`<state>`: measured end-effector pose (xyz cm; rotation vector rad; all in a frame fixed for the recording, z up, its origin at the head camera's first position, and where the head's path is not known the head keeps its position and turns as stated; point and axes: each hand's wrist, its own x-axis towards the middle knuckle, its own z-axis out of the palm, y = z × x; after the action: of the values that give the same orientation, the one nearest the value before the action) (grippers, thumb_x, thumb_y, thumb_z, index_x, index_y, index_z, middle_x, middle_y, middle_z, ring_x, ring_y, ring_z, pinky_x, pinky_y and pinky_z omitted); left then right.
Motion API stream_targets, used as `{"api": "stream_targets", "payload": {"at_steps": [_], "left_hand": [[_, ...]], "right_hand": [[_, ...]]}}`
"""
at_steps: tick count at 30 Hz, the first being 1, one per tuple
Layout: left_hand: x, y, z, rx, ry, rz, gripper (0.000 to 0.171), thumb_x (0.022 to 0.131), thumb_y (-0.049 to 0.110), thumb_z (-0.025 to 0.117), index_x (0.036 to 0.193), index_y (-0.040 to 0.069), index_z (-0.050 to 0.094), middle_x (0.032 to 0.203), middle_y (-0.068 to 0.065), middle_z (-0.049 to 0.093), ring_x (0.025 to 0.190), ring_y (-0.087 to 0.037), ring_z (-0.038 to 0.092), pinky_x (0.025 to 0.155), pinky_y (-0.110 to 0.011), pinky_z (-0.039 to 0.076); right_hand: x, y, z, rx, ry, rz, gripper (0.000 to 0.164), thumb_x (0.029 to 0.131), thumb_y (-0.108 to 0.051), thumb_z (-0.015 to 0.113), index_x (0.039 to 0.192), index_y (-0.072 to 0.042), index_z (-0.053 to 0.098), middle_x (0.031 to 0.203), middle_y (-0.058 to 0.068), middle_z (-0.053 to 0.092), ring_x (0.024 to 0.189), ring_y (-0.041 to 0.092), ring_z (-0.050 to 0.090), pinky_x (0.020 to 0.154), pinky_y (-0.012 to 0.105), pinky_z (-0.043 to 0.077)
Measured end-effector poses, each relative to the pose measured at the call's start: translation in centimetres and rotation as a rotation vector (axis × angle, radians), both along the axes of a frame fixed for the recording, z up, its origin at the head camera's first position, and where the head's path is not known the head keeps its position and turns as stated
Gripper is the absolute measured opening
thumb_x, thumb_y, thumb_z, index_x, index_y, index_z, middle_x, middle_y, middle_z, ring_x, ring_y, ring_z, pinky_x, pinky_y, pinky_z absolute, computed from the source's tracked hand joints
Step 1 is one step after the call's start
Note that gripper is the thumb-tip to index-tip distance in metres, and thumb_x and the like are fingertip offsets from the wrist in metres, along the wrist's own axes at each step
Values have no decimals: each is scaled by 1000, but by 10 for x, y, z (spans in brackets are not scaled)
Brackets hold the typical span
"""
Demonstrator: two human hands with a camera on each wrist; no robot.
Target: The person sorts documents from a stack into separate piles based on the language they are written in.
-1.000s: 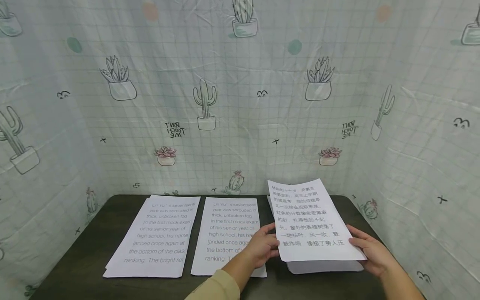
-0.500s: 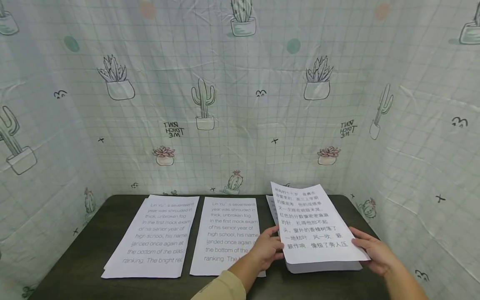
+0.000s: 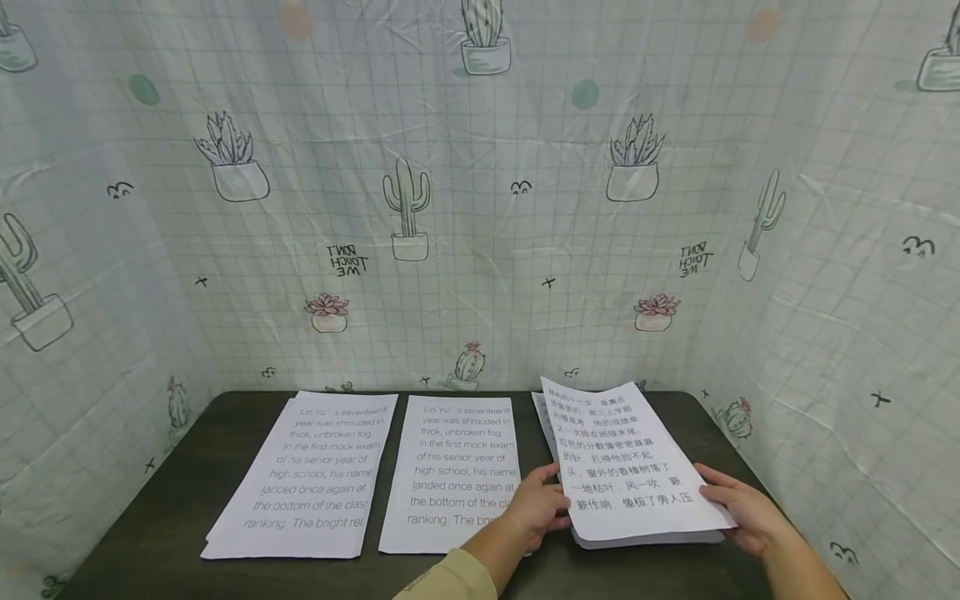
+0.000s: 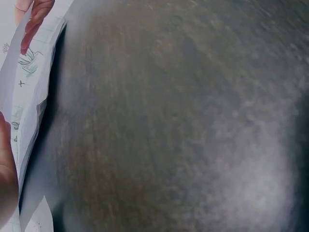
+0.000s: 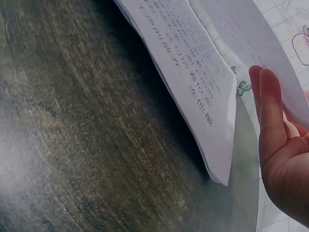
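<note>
In the head view a white sheet of paper [image 3: 615, 467] printed with Chinese characters is held tilted over a paper stack [image 3: 652, 540] at the table's right. My left hand [image 3: 536, 504] pinches its left edge near the lower corner. At the lower right edge, my right hand [image 3: 742, 508] grips it with the thumb on top. The right wrist view shows a gap between the raised sheet [image 5: 277, 53] and the printed stack [image 5: 193, 87], with my right hand [image 5: 285, 154] behind the sheet's edge. Only part of my left hand [image 4: 6, 179] enters the left wrist view.
A middle stack of English-printed pages [image 3: 457, 467] lies just left of my left hand. Another English stack [image 3: 300, 475], its sheets slightly fanned, lies farther left on the dark table [image 3: 172, 467]. A cactus-patterned cloth [image 3: 480, 208] encloses the back and sides.
Both hands have lowered the Chinese-printed sheet toward the stack, and it has shifted slightly right since the first frame. The two English stacks stay in place.
</note>
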<state>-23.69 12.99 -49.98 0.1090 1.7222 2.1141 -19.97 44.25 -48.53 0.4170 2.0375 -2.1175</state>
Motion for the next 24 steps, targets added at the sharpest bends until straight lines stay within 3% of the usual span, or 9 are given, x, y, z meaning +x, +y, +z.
{"api": "stream_targets", "payload": {"at_steps": [2, 8, 12, 17, 24], "left_hand": [[0, 1, -2, -9, 3, 8, 68, 78, -15, 53, 144, -3, 41, 112, -13, 69, 89, -16, 67, 72, -37, 59], [4, 2, -6, -45, 15, 29, 66, 77, -15, 55, 141, -4, 44, 107, -11, 69, 84, -14, 68, 66, -33, 59], [6, 3, -5, -70, 19, 45, 64, 77, -14, 56, 139, -5, 45, 105, -12, 69, 83, -15, 69, 66, -33, 60], [7, 3, -4, -114, 12, 56, 60, 79, -13, 59, 138, -4, 48, 103, -11, 70, 83, -16, 71, 66, -33, 61], [7, 4, -4, -135, -3, 54, 58, 79, -13, 61, 136, -4, 50, 103, -11, 70, 81, -17, 71, 65, -31, 61]], "right_hand": [[-1, 0, -2, 10, -1, 1, 64, 96, -10, 56, 152, 2, 28, 95, -13, 66, 88, 8, 67, 78, 30, 57], [-2, -2, -9, 29, -9, 9, 62, 97, -9, 53, 151, 4, 26, 94, -11, 68, 87, 9, 68, 77, 31, 58], [-3, -4, -9, 45, -3, 10, 65, 99, -9, 50, 152, 6, 17, 94, -11, 68, 86, 9, 68, 76, 32, 58], [-4, -7, -10, 74, -17, -11, 64, 99, -7, 48, 152, 6, 15, 93, -10, 68, 84, 10, 68, 75, 32, 59], [-5, -12, -14, 180, -47, -76, 69, 94, -8, 55, 150, 7, 18, 88, -11, 67, 79, 10, 67, 72, 31, 58]]}}
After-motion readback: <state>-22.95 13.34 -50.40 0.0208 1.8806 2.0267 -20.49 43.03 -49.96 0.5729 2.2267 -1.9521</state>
